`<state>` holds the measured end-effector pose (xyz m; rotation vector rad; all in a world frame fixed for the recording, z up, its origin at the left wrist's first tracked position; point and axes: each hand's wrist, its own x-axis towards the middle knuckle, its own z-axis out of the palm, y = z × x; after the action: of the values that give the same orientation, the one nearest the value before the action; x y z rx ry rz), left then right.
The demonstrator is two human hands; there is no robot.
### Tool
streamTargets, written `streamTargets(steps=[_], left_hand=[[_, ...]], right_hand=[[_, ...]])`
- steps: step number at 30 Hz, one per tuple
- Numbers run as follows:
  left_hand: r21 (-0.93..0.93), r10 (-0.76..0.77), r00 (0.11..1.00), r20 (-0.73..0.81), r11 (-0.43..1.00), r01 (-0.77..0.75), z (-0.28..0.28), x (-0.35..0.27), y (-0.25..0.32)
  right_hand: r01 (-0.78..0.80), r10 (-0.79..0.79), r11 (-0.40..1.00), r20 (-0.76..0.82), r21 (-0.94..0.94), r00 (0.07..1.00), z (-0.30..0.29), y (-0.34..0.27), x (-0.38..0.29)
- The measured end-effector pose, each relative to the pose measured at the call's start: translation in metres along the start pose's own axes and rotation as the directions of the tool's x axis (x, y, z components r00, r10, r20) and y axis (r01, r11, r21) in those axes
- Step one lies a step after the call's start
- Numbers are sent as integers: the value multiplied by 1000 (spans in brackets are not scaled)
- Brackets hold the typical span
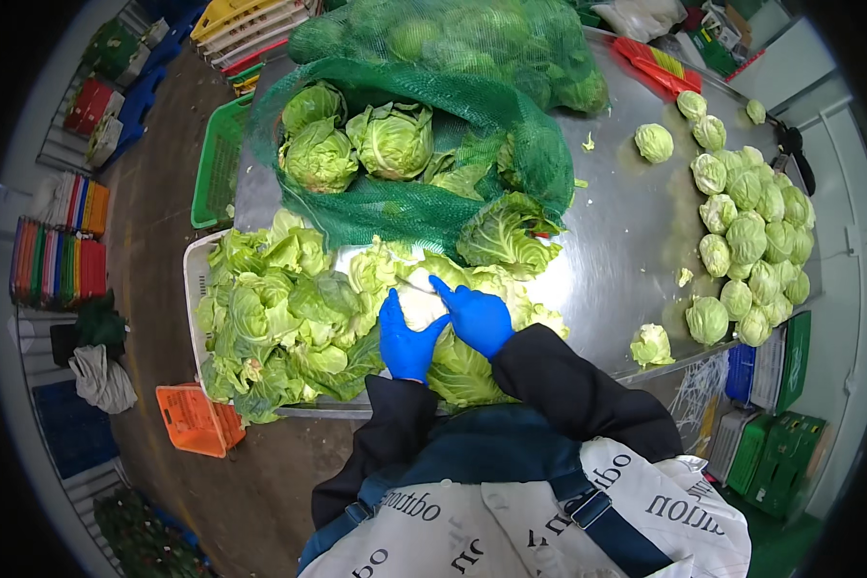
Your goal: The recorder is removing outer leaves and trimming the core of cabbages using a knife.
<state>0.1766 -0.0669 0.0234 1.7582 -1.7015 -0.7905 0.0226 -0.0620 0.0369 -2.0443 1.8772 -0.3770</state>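
Observation:
Both my hands wear blue gloves and meet at a pale trimmed cabbage (420, 309) near the table's front edge. My left hand (409, 341) grips the cabbage from the left, its thumb and fingers spread around it. Over the cabbage's right side my right hand (480, 318) is curled, index finger stretched forward. It appears to hold a small knife (413, 285); only a thin stretch of blade shows and the handle is hidden. Loose green outer leaves (469, 372) lie beneath and around the hands. A large dark-veined leaf (509, 242) sits just beyond them.
An open green net sack (419, 217) with several untrimmed cabbages (391, 141) lies beyond my hands, a full sack (448, 43) behind it. At left, a white crate (195, 289) overflows with leaves. Trimmed cabbages (748, 238) are piled along the steel table's (614, 253) right edge.

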Motion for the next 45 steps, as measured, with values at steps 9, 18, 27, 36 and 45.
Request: streamTargets(steps=[9,18,27,36,45], left_hand=[[-261,83,993,81,963,-59,-26,-37,-40],[-182,151,971,188,976,-116,-49,-42,-39],[-130,208,961,181,974,-187,-42,-42,-28],[-110,293,931,218,955,-275,-41,-51,-39],[-342,-18,989,146,937,67,-45,-80,-48]], right_hand=[[-417,393,826,142,379,908,-6,20,19],[79,-27,947,-169,312,985,-31,25,-7],[272,-262,956,97,-110,960,-63,24,-11],[56,-83,941,69,332,994,5,-7,5],[-360,112,635,380,683,918,45,-10,31]])
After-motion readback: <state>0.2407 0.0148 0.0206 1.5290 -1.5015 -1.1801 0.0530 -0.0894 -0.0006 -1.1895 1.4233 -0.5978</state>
